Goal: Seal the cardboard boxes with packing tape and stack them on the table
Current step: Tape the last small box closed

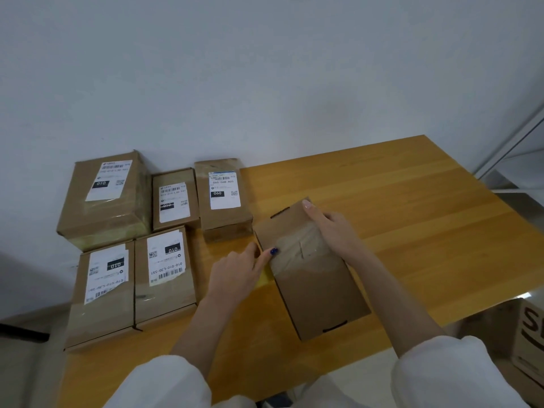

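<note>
both hands (235, 270) (332, 228) press glossy tape (297, 245) onto flat cardboard box (319, 295)

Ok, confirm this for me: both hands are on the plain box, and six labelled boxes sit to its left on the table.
Wrong count: the head view shows five labelled boxes to its left, not six. The left hand and right hand are both on the plain box, on the table.
</note>
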